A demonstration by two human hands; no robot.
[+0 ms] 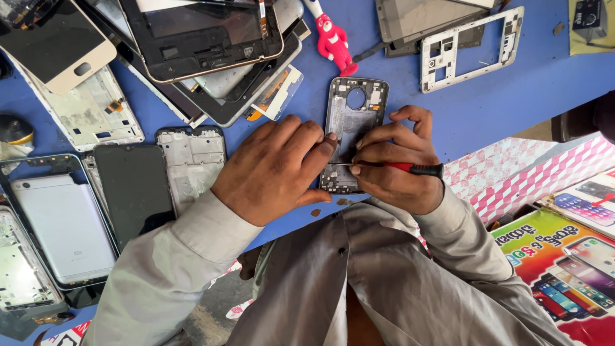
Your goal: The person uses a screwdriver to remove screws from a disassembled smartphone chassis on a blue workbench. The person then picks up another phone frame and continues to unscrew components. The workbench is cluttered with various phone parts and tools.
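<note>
While my right hand (397, 163) is closed around a red-and-black screwdriver (400, 168), its thin shaft points left onto the grey phone frame (351, 122) lying at the centre of the frame on the blue worktop (487, 109). My left hand (272, 170) lies flat just beside it, fingers loosely together, its fingertips (328, 142) pressing on the phone frame's left edge without gripping it. Just above the phone frame, at upper centre, I see a small red figure toy (334, 41). To the upper right lies a white phone frame (471, 46). Left of my left hand, a black phone screen (133, 192) and a silver phone back (64, 227) lie side by side among other stacked phone parts.
</note>
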